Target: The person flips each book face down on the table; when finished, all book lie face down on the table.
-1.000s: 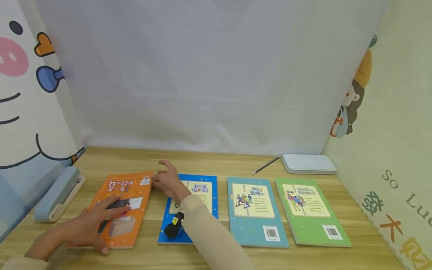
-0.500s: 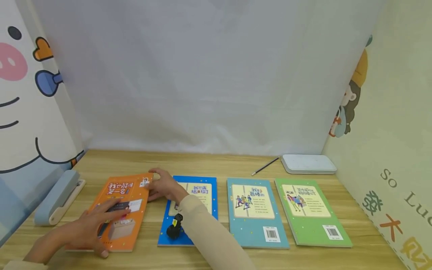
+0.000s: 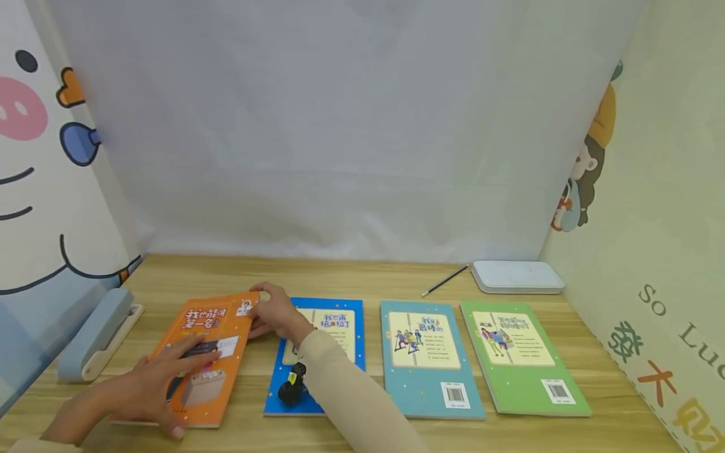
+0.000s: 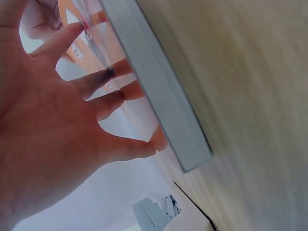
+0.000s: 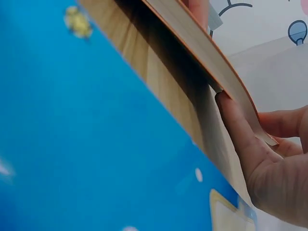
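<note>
The orange book lies at the left end of a row of four on our desk. Our left hand rests flat on its cover, fingers straight and spread. Our right hand grips its far right corner, fingers curled around the edge, lifting it slightly. Rightward lie the blue book, teal book and green book.

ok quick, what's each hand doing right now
Left hand: open, fingers flat on the orange book.
Right hand: grips the orange book's far right corner.
</note>
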Demonstrator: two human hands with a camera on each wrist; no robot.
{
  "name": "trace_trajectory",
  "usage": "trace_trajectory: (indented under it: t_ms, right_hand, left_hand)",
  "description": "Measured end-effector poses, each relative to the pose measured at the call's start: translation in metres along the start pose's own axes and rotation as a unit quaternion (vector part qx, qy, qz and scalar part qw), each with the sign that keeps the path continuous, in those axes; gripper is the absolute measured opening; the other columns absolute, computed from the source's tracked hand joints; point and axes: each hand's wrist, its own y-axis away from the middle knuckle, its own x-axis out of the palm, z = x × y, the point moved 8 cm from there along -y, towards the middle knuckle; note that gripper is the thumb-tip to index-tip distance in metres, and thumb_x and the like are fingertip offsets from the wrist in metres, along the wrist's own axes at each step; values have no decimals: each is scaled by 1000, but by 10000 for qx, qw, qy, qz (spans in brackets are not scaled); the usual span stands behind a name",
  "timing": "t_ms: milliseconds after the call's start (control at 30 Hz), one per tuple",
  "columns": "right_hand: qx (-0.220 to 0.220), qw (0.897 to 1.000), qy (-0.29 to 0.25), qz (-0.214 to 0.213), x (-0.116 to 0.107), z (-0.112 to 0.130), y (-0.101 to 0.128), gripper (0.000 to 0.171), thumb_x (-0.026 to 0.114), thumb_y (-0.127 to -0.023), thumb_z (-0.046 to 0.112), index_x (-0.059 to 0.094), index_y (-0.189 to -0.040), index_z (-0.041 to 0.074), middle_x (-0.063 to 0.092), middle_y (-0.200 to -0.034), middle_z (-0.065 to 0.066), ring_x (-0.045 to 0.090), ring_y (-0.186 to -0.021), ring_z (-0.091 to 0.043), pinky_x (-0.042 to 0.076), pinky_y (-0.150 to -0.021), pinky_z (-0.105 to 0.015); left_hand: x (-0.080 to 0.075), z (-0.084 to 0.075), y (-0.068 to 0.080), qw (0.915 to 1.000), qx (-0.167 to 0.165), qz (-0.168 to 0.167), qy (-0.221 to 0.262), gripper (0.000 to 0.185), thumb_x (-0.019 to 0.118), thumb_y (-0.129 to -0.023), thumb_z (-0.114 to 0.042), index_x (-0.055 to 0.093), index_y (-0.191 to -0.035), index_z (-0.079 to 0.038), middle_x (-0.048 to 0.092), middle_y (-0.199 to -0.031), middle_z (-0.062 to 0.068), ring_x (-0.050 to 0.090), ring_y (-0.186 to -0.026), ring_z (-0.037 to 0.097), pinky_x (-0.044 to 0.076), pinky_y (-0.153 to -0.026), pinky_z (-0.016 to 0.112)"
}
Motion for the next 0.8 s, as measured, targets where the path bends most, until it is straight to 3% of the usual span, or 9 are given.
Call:
trace_trajectory:
  t_ms: [367, 533, 667, 800]
  right_hand:
    - [-44, 9988, -480, -8, -18, 12, 5, 50, 58, -91, -9, 57, -136, 12, 71, -89, -20, 73, -82, -47, 63, -63, -46]
    - [-25, 9976, -685, -113, -28, 17, 7, 51, 58, -90, -11, 58, -135, 13, 72, -88, -23, 74, -81, -44, 63, -66, -48]
    - [-49, 9960, -860, -222, -39, 22, 6, 50, 57, -89, -12, 59, -131, 14, 73, -90, -26, 74, -81, -42, 62, -71, -50]
    - [-53, 9945, -1015, -254, -48, 28, 7, 52, 56, -87, -13, 58, -132, 14, 72, -93, -27, 74, -82, -41, 62, -73, -48]
  left_hand:
    - [-5, -15, -5, 9992, 16, -129, -373, 114, 92, -63, -50, 29, -157, -32, 24, -153, 36, 34, -129, 67, 20, -75, 95]
    - [-7, -25, -11, 9987, -47, -299, -405, 118, 93, -57, -53, 32, -156, -29, 21, -154, 35, 29, -133, 65, 16, -81, 96]
    - [-9, -36, -18, 9993, -156, -314, -139, 123, 95, -52, -52, 31, -156, -34, 14, -159, 31, 19, -137, 63, 8, -86, 95]
    - [-14, -52, -22, 9982, -166, -540, -185, 128, 93, -48, -60, 29, -156, -38, 12, -163, 24, 14, -142, 56, 7, -94, 91]
